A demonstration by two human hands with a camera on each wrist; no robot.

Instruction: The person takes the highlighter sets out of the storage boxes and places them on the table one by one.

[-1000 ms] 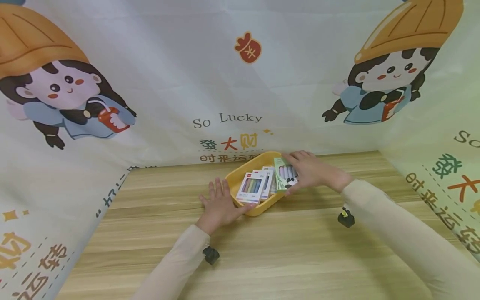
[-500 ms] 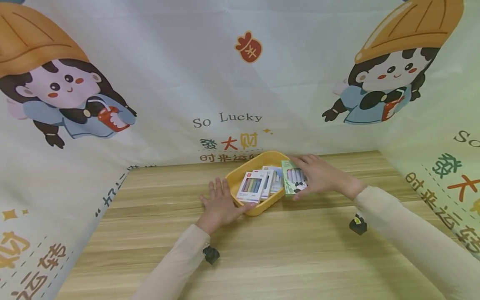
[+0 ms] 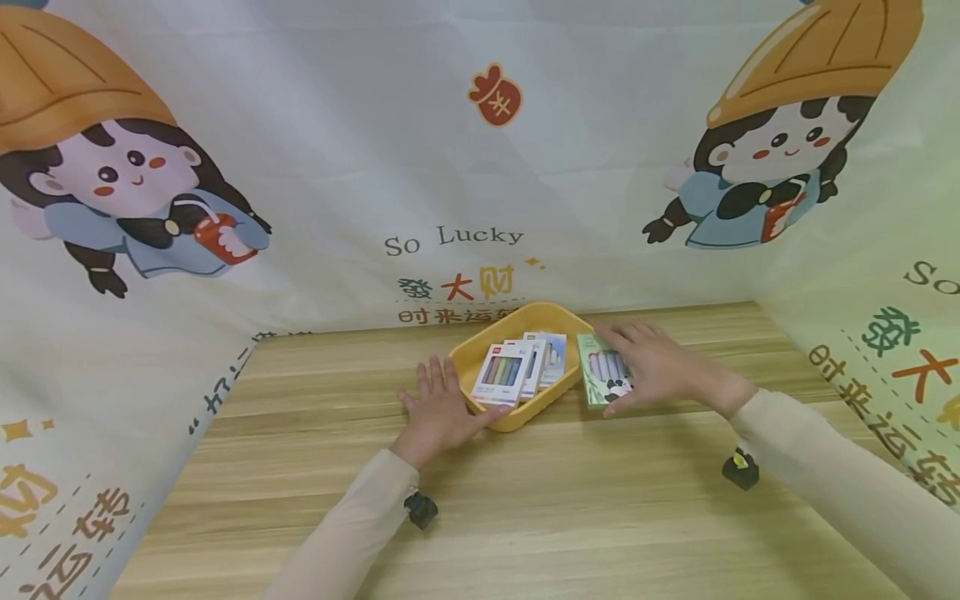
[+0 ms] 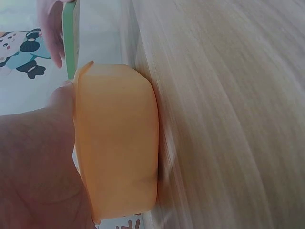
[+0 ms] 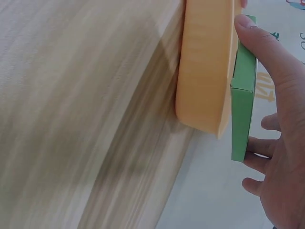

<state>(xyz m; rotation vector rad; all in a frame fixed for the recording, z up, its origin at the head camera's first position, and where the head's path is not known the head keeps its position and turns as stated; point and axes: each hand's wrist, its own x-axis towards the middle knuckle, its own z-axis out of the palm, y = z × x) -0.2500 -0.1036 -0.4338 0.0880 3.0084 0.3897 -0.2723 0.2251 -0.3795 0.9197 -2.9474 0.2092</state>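
My right hand [image 3: 660,364] grips a flat green box [image 3: 596,385] with a panda picture and pastel-coloured sticks on its face. Thumb and fingers hold opposite edges of it, as the right wrist view shows. The box is above the table, just right of a yellow plastic basket [image 3: 529,410]. Against the basket's left side lies my left hand [image 3: 440,417], fingers spread and straight, thumb along the front rim. Inside the basket, white boxes overlap: a front one [image 3: 499,377] with a row of coloured sticks, another partly behind it, and a third [image 3: 555,357] at the right.
A wood-grain table [image 3: 495,517] spreads beneath the basket. Behind it hangs a pale printed cloth [image 3: 360,150], which also runs along both sides. A small black device [image 3: 741,469] hangs at the right wrist and another [image 3: 421,508] at the left.
My right hand has carried the green box rightward and a little nearer, from over the basket's right end to beside it. More of the third white box shows. My left hand has stayed in place.
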